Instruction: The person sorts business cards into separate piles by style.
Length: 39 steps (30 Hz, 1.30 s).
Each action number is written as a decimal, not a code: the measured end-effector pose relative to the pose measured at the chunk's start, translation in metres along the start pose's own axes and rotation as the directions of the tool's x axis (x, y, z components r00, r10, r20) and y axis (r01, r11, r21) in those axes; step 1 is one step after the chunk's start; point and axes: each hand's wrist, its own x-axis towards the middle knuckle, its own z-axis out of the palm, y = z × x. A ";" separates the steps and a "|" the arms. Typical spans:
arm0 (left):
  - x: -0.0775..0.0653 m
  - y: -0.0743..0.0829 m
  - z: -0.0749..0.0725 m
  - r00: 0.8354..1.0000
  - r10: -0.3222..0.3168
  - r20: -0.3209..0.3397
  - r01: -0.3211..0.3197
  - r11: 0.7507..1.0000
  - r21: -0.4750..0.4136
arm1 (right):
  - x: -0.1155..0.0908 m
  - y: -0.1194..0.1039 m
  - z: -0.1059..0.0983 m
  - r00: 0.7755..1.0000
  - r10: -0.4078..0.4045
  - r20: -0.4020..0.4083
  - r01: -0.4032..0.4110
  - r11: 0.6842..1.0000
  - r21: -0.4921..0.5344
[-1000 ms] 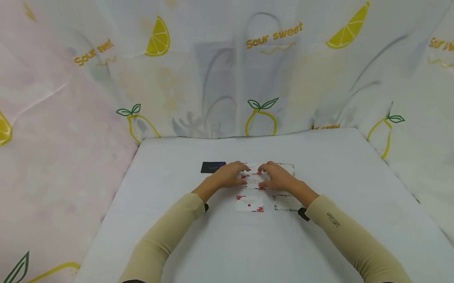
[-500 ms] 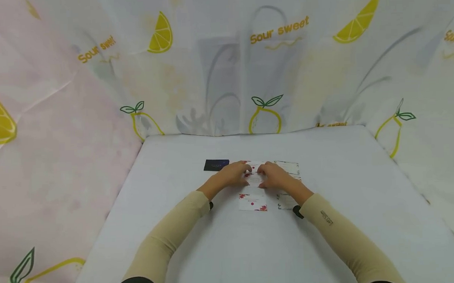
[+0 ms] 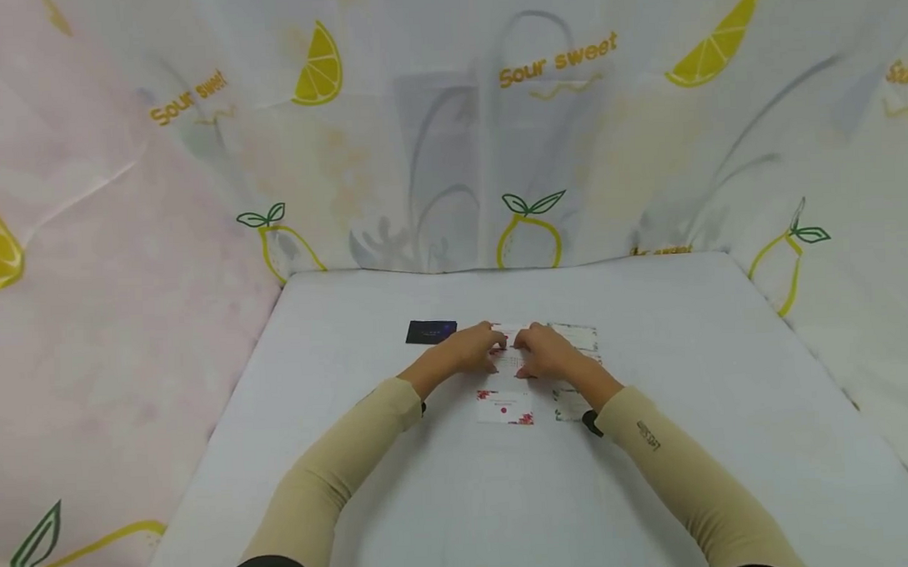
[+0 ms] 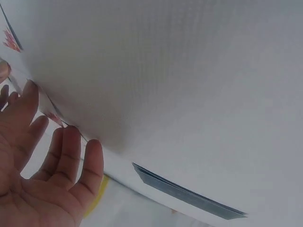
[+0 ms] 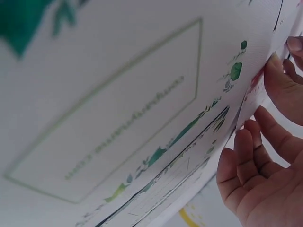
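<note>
Middle card: the white, red-flowered card (image 3: pixel 510 362) lying flat between the two hands; every place below is taken from it.
Left hand: at the middle card's left side (image 3: pixel 471 350), thumb and fingers spread apart and loosely bent, tips at the card edges; nothing is enclosed in it.
Right hand: opposite, at the middle card's right side (image 3: pixel 545 353), thumb well apart from the fingers, which bend softly; it has hold of nothing, and how hard the tips press cannot be told.
Far red card: just beyond the middle card (image 3: pixel 510 332), also between the hands, partly covered by fingers.
Near red card: on the person's side of the middle card (image 3: pixel 504 408), apart from it, with a red dot at its centre.
Green-leaf cards: to the right of the middle card, one farther off (image 3: pixel 578 337), one nearer (image 3: pixel 569 405), the nearer partly hidden by the right arm.
Dark cards: a thin stack left of and beyond the middle card (image 3: pixel 430 332), near the left hand.
Table: white, under the middle card (image 3: pixel 462 508).
Backdrop: lemon-printed sheeting well beyond the middle card (image 3: pixel 435 167).
</note>
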 end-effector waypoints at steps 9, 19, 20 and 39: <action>-0.004 0.005 0.001 0.999 -0.041 -0.026 0.041 0.999 0.018 | 0.000 -0.002 0.002 0.996 0.086 -0.037 -0.090 0.991 -0.104; -0.010 0.011 0.015 0.999 -0.031 0.012 0.029 0.987 0.158 | -0.014 -0.012 0.013 0.969 0.246 0.017 -0.244 0.968 -0.059; -0.009 0.011 0.015 1.000 -0.028 -0.004 0.029 0.987 0.158 | -0.014 -0.013 0.012 0.969 0.246 -0.003 -0.245 0.967 -0.062; -0.014 0.012 0.004 0.999 -0.032 -0.037 0.040 0.965 0.260 | -0.012 -0.004 -0.001 0.992 0.108 -0.071 -0.104 0.993 0.057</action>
